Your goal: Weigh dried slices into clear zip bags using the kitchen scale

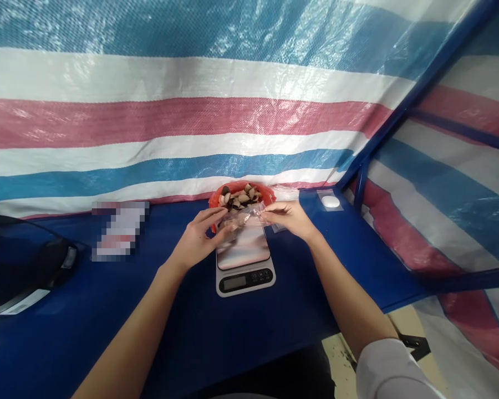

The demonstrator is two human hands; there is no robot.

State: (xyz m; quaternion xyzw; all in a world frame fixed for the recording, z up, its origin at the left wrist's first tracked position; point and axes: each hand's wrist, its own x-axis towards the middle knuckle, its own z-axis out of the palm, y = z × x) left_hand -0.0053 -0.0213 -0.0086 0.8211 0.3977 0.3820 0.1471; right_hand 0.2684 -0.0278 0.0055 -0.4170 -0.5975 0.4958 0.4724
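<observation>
While the left hand (197, 235) and right hand (290, 217) pinch a clear bag (253, 215) over the scale (244, 252) below them, bag-handling seems the step, next likely needing a steady grip.

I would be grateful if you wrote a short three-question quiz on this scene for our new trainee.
1. What do the left hand and the right hand hold between them?
2. True or false: the white rounded object rests on the scale.
3. Which colour is the container that stands behind the scale and holds pale and dark pieces? A) green B) red C) yellow

Key:
1. A clear plastic bag.
2. False; it lies apart from the scale, further to the right.
3. B.
</observation>
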